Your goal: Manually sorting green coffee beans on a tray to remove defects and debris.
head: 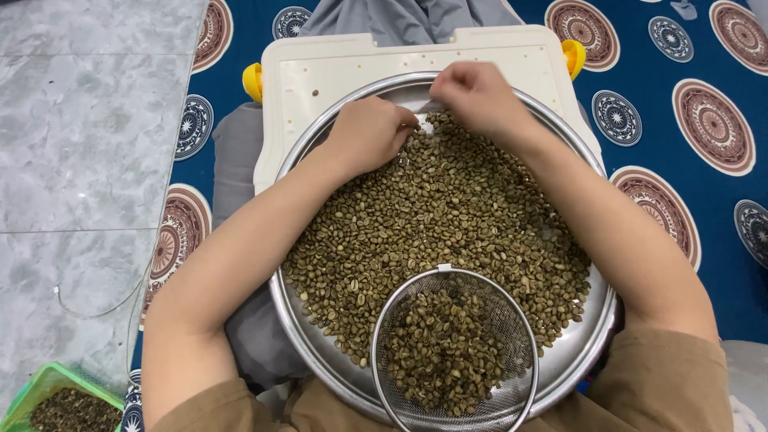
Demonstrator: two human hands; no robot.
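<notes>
Bright, even overhead light, soft shadows under both forearms, mild glare on the steel tray point(578, 352) rim near right, focus sharp centrally, slight wide-angle bending at left and right edges.

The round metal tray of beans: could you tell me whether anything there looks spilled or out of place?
One small thing: a single dark bean lies on the white board, outside the round metal tray. The rest of the beans sit inside the tray or in the mesh sieve. Both hands, left hand and right hand, rest at the heap's far edge.
</notes>
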